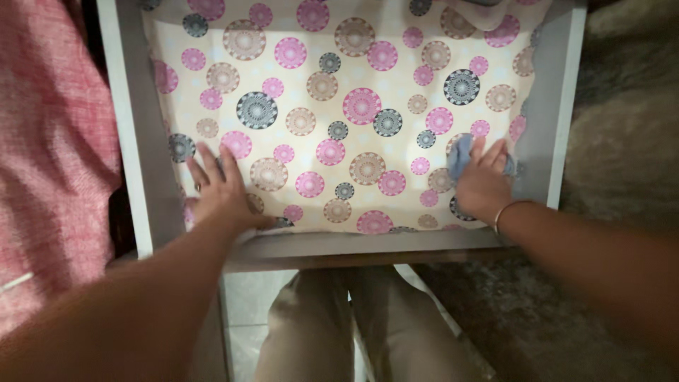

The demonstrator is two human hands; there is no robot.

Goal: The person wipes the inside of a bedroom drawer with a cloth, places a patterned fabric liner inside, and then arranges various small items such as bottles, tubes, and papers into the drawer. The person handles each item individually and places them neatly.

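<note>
Patterned liner (339, 106) is pressed flat under spread left hand (223, 187). Soft grey-blue cloth (460, 154), light and limp, is bunched under right hand (484, 182); best gripped by its gathered middle.

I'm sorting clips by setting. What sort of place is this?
Probably a home, perhaps a bedroom. An open drawer lined with circle-patterned paper, a shaggy rug and red fabric beside it. The left hand presses the liner; the right hand holds a blue cloth.
</note>
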